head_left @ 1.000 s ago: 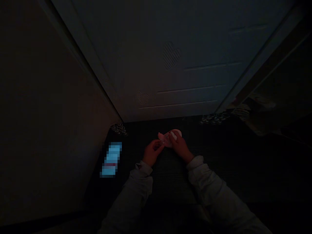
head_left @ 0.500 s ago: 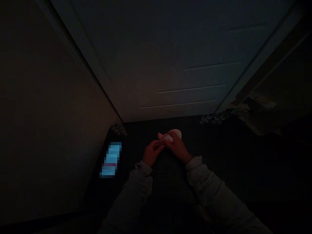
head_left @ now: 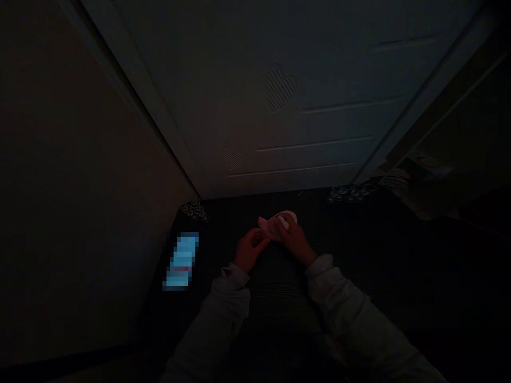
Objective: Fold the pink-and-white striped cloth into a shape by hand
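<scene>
Right hand (head_left: 297,244) grips a small white wad (head_left: 284,222) against a pink item (head_left: 271,229); item lies on the dark surface (head_left: 275,290), between the two hands; left hand (head_left: 248,251) curls its fingers at the item's left end, cannot tell if gripping; pixelated lit rectangle (head_left: 181,261) farther left; heart-patterned white panel (head_left: 303,130) behind.

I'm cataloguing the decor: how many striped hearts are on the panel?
2: the larger heart near the upper middle, and the smaller heart below it, to the left. Darkness may hide more.
</scene>
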The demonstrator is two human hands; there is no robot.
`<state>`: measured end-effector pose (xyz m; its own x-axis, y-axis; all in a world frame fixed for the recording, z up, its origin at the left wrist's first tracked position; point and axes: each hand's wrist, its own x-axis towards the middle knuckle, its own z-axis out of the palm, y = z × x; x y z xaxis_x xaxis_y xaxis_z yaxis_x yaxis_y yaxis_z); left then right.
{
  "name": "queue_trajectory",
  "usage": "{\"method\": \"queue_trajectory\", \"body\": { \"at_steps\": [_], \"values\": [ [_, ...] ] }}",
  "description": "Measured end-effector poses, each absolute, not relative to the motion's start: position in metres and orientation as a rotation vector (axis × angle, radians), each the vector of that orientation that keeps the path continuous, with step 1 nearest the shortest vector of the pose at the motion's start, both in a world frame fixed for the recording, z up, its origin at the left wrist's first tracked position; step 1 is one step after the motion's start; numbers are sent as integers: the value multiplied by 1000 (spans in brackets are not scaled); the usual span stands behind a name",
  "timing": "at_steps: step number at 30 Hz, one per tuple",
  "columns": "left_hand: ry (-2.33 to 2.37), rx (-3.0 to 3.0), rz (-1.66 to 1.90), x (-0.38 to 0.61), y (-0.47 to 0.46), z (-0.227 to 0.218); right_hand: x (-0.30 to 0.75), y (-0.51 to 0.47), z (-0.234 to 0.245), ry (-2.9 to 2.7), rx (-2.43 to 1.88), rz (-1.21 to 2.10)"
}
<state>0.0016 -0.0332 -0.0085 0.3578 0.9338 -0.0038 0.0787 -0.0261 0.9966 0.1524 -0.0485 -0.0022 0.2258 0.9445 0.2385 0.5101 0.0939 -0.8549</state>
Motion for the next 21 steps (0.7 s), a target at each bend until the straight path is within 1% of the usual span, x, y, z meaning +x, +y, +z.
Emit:
{"method": "queue_trajectory", "body": {
  "at_steps": [10, 21],
  "values": [
    [1020, 1488, 918, 3, -35, -2, 150, -49, 0, -1558, -1475, 520],
    [1012, 1491, 919, 1, -36, -8, 153, -49, 0, -1374, -1569, 615]
  ]
}}
